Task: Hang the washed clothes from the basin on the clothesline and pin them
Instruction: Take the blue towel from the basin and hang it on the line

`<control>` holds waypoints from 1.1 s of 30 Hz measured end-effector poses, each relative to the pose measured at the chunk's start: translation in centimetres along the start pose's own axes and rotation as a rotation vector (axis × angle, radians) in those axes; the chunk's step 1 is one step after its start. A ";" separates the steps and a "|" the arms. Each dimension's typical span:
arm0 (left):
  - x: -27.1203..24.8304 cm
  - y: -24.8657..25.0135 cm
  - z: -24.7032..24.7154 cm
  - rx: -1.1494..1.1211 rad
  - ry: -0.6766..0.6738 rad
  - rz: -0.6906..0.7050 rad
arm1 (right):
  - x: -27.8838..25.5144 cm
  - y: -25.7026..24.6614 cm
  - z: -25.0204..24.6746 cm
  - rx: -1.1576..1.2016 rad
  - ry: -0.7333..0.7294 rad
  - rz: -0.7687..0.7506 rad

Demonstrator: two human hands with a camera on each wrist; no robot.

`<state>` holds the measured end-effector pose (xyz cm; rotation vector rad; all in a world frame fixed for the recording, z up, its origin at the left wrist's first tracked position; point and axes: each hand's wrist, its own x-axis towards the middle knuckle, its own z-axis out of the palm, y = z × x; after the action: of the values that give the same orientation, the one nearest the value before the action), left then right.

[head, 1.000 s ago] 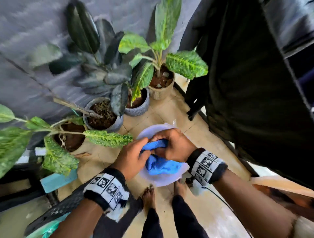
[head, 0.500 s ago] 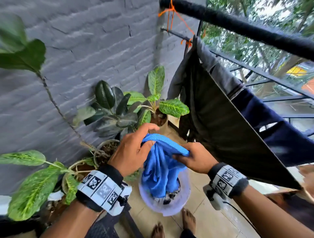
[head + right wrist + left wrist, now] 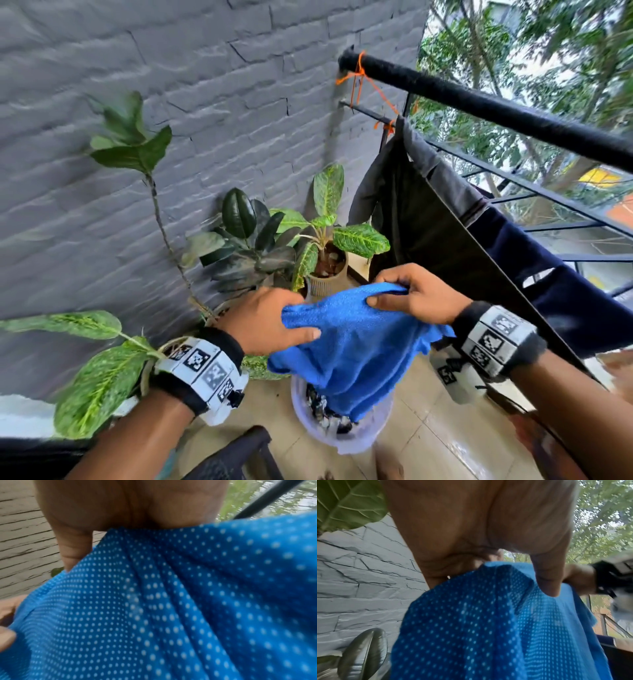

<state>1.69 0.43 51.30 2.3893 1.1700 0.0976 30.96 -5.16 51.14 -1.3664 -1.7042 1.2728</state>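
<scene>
A blue mesh garment (image 3: 352,346) hangs between my two hands above the pale basin (image 3: 359,442) on the floor. My left hand (image 3: 270,322) grips its left top edge, thumb over the cloth. My right hand (image 3: 411,296) pinches the right top edge. The wrist views show the dotted blue cloth (image 3: 488,628) (image 3: 171,601) bunched under each palm. More dark and white laundry (image 3: 322,407) lies in the basin. The thick black rail (image 3: 496,109) runs at upper right, with dark clothes (image 3: 445,233) hung on a thinner bar below it.
Several potted plants (image 3: 322,240) stand along the grey brick wall (image 3: 171,102) on the left. A leafy pot (image 3: 102,370) sits near my left wrist. A black chair edge (image 3: 233,455) is at the bottom. The tiled floor (image 3: 428,428) looks wet.
Both hands have lifted the blue garment out of the basin and spread it apart. My view has risen from the floor to the rail.
</scene>
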 end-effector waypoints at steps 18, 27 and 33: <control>-0.1 2.8 6.4 -0.521 -0.160 -0.017 | 2.3 -7.9 0.6 -0.386 -0.252 -0.187; 0.6 2.5 4.4 -0.952 -0.051 0.008 | 0.6 -3.9 -1.4 -0.416 -0.224 0.025; 0.6 3.7 3.2 -0.179 -0.209 0.103 | -1.4 0.0 0.3 -0.747 -0.510 0.359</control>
<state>5.61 -2.25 50.04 2.2401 0.9034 -0.0143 31.06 -6.54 51.19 -1.9509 -2.5423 1.3034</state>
